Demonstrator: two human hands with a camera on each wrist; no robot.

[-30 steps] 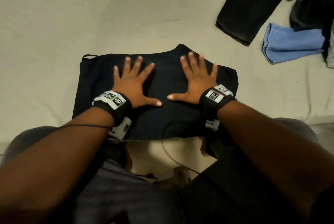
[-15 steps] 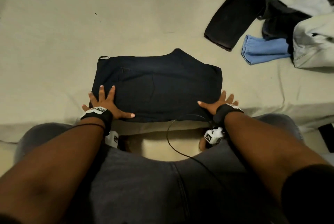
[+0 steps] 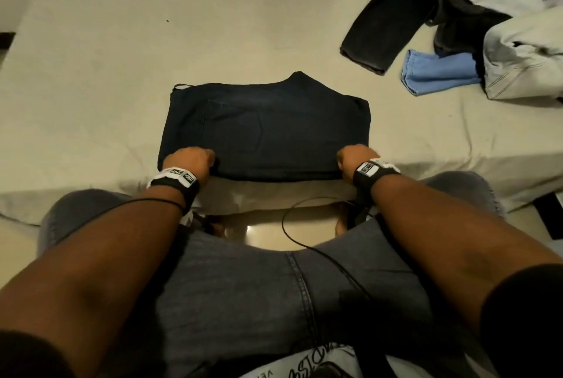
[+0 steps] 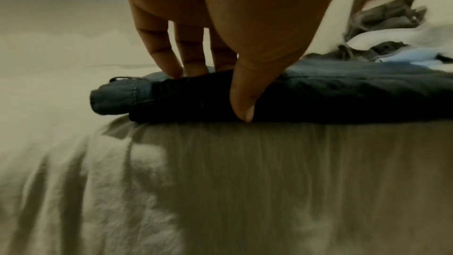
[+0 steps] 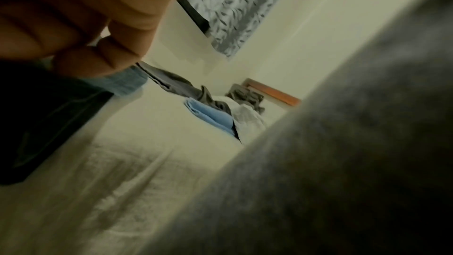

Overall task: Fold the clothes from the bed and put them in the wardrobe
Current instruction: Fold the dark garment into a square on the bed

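On the near edge of the bed (image 3: 91, 97), in the head view, your dark folded jeans (image 3: 268, 130) lie flat as a neat rectangle. Your left hand (image 3: 189, 161) grips the near left corner and your right hand (image 3: 353, 158) the near right corner, both curled into fists over the cloth. So 1 garment looks folded and ready to lift. Well apart at the far right waits an unfolded heap: a black pair of trousers (image 3: 387, 27), a light blue garment (image 3: 438, 72) and pale clothes (image 3: 524, 63). No wardrobe shows here, so I judge most of the task is left.

In the left wrist view, your left hand (image 4: 220, 32) pinches the stacked layers of the folded jeans (image 4: 318, 96), fingers (image 4: 159, 51) on top and thumb down the near face to the sheet.

In the right wrist view, your right hand (image 5: 81, 26) is curled over the jeans' corner (image 5: 44, 115), though blur hides whether the thumb is underneath. The blue garment (image 5: 210, 117) and the heap lie beyond, untouched.
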